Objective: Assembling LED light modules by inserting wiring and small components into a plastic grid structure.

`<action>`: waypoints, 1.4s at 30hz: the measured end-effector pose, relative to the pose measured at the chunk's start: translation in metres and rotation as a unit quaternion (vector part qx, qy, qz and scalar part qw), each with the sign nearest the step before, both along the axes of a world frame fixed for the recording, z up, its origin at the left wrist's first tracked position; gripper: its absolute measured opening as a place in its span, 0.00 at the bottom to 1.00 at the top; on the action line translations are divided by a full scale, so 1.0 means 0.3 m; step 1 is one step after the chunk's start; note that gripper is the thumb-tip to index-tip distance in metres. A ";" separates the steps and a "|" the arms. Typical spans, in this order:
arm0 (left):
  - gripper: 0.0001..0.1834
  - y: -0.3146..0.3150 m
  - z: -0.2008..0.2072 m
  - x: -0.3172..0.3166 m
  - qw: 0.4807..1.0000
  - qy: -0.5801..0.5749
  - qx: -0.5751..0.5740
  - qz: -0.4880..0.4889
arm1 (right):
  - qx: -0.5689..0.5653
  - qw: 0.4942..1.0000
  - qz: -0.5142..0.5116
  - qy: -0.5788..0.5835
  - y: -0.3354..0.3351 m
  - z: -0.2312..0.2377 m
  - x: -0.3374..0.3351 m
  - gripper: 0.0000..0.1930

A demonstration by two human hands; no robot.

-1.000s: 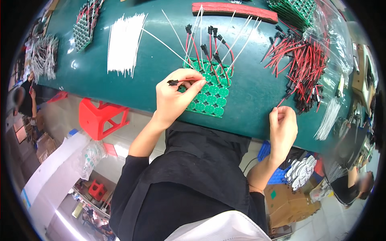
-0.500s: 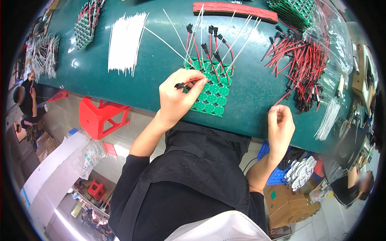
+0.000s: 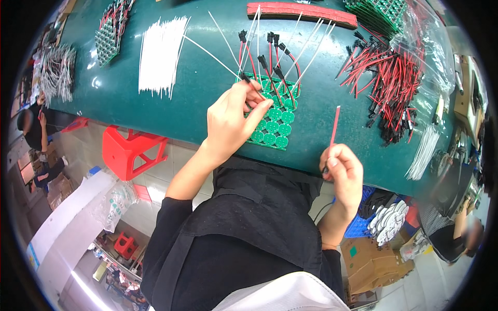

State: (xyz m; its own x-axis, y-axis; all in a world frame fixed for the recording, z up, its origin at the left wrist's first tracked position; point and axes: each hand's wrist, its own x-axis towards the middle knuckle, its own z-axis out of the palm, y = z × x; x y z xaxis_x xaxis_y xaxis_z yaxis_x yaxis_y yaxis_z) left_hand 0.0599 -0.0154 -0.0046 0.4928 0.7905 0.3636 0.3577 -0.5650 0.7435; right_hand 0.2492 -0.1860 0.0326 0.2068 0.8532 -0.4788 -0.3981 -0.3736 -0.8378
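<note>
A green panel of round circuit boards (image 3: 281, 128) lies in front of me at the table's near edge. Several red-and-black wire leads with black connectors (image 3: 263, 61) and several thin white wires (image 3: 312, 56) stand up from its far rows. My left hand (image 3: 231, 119) is closed over the panel's left side, pinching a wire lead (image 3: 253, 89) whose black connector points away from me. To the right of the panel, my right hand (image 3: 342, 168) is closed on another wire lead (image 3: 334, 126). Its red end sticks up from the fingers and a dark end shows below them.
On the green table (image 3: 202, 111) lie a bundle of white wires (image 3: 162, 57) at left, a red strip (image 3: 306, 14) at the back and a heap of wire leads (image 3: 391, 88) at right. A red stool (image 3: 129, 150) stands left; a cardboard box (image 3: 371, 264) lies below right.
My right hand has moved left and slightly nearer me, with its lead now pointing up. In my left hand the connector has swung from the left to the far side.
</note>
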 end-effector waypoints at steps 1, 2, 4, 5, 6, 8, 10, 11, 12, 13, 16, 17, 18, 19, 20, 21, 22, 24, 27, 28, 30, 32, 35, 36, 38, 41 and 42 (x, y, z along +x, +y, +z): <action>0.14 0.004 -0.002 0.005 1.000 0.006 -0.008 0.007 | -0.016 0.999 0.026 0.014 -0.001 0.003 -0.012 0.01; 0.16 0.006 -0.002 0.007 1.000 0.013 -0.016 0.014 | -0.004 0.997 0.058 0.046 -0.014 -0.013 -0.016 0.01; 0.16 0.005 0.000 0.009 0.999 0.022 -0.032 0.018 | -0.004 0.991 0.077 0.107 -0.014 -0.015 -0.043 0.02; 0.15 0.005 0.001 0.010 0.998 0.030 -0.049 0.022 | -0.012 0.987 0.097 0.125 -0.012 -0.011 -0.047 0.02; 0.15 0.007 0.002 0.005 0.998 0.029 -0.050 0.020 | -0.006 0.983 0.103 0.150 -0.011 -0.013 -0.055 0.03; 0.17 0.015 0.019 -0.022 0.993 0.000 0.087 -0.079 | -0.013 0.978 0.130 0.165 0.003 -0.006 -0.068 0.03; 0.16 0.014 0.051 -0.044 0.987 0.006 0.112 -0.117 | -0.014 0.972 0.149 0.179 0.027 -0.002 -0.083 0.04; 0.15 0.013 0.063 -0.052 0.974 0.015 0.140 -0.176 | -0.014 0.967 0.168 0.192 0.040 -0.001 -0.091 0.04; 0.15 0.010 0.070 -0.059 0.958 0.024 0.167 -0.234 | -0.014 0.966 0.170 0.193 0.051 0.000 -0.098 0.04; 0.14 0.003 0.063 -0.063 0.958 0.001 0.169 -0.234 | -0.012 0.961 0.190 0.198 0.064 0.000 -0.104 0.05; 0.14 0.018 0.037 -0.084 0.974 -0.020 0.120 -0.191 | 0.030 0.984 0.171 0.028 0.117 0.038 -0.090 0.04; 0.15 0.012 0.045 -0.089 0.987 -0.042 0.060 -0.142 | 0.035 0.975 0.140 -0.168 0.136 0.039 -0.056 0.04; 0.14 0.015 0.062 -0.102 0.996 -0.001 0.025 -0.089 | 0.038 0.939 0.054 -0.338 0.169 0.022 -0.032 0.06; 0.11 0.026 0.061 -0.115 0.998 -0.022 -0.005 -0.065 | 0.040 0.868 -0.016 -0.494 0.216 0.016 0.005 0.08; 0.09 0.039 0.052 -0.118 0.997 -0.046 -0.036 -0.046 | -0.008 0.785 -0.042 -0.617 0.244 0.000 0.052 0.12; 0.05 0.028 0.063 -0.109 0.988 -0.058 -0.145 -0.006 | -0.057 0.701 -0.046 -0.709 0.259 -0.030 0.105 0.14; 0.05 0.033 0.061 -0.105 0.988 -0.059 -0.145 -0.008 | -0.089 0.683 -0.048 -0.723 0.284 -0.027 0.127 0.15; 0.04 0.045 0.047 -0.098 0.969 -0.087 -0.231 0.025 | -0.105 0.643 -0.012 -0.759 0.298 -0.079 0.163 0.13; 0.05 0.048 0.040 -0.091 0.972 -0.061 -0.226 0.017 | -0.110 0.682 -0.003 -0.723 0.286 -0.104 0.140 0.11; 0.05 0.045 0.040 -0.090 0.977 -0.028 -0.213 0.010 | -0.111 0.683 -0.001 -0.722 0.279 -0.099 0.135 0.11; 0.05 0.038 0.035 -0.090 0.978 -0.021 -0.205 0.016 | -0.117 0.739 -0.025 -0.663 0.259 -0.087 0.128 0.09; 0.05 0.037 0.027 -0.087 0.985 -0.013 -0.173 0.021 | -0.102 0.761 -0.037 -0.640 0.228 -0.080 0.126 0.08; 0.05 0.036 0.022 -0.081 0.987 -0.018 -0.156 0.023 | -0.074 0.850 -0.115 -0.508 0.169 -0.063 0.121 0.06; 0.05 0.036 0.018 -0.078 0.987 -0.019 -0.156 0.022 | -0.028 0.879 -0.143 -0.455 0.128 -0.119 0.150 0.06; 0.05 0.033 0.010 -0.084 0.991 -0.032 -0.130 0.024 | 0.020 0.951 -0.197 -0.236 0.117 -0.067 0.130 0.03; 0.05 0.025 0.009 -0.078 0.994 -0.031 -0.103 0.034 | 0.089 0.957 -0.236 -0.140 0.093 -0.039 0.106 0.04; 0.05 0.021 0.009 -0.074 0.994 -0.031 -0.102 0.033 | 0.111 0.954 -0.251 -0.119 0.087 -0.035 0.098 0.04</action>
